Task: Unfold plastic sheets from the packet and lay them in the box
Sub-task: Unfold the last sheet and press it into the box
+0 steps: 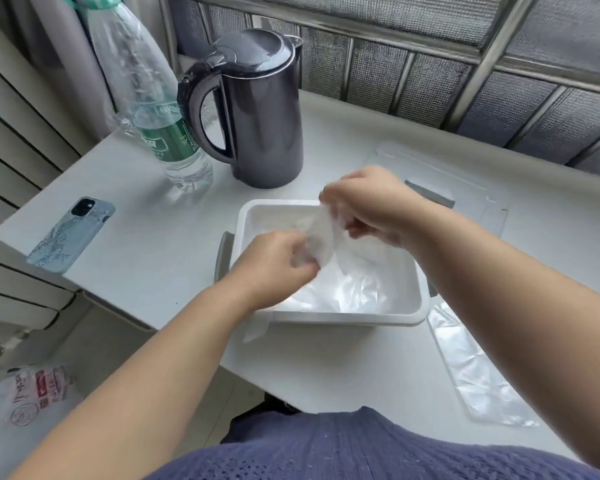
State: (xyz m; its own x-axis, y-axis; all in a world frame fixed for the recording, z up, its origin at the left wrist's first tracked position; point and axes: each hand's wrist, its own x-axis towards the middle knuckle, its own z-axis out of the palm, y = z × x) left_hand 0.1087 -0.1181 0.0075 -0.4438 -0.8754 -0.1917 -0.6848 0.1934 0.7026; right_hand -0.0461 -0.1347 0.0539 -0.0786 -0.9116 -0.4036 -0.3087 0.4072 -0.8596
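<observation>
A white plastic box [260, 211] with grey side clasps stands on the white table. Crumpled clear plastic sheets [357, 294] lie inside it. Over the box both hands hold one thin translucent plastic sheet [321, 237]. My left hand [274, 265] pinches its lower edge above the box's near left part. My right hand [364, 206] grips its upper edge above the far side. A flat clear plastic packet [475, 372] lies on the table to the right of the box.
A dark kettle [257, 109] and a clear water bottle [153, 105] stand behind the box at the left. A phone [71, 235] lies near the table's left edge. The box's clear lid [465, 188] rests at the right rear. A printed bag [32, 393] lies on the floor.
</observation>
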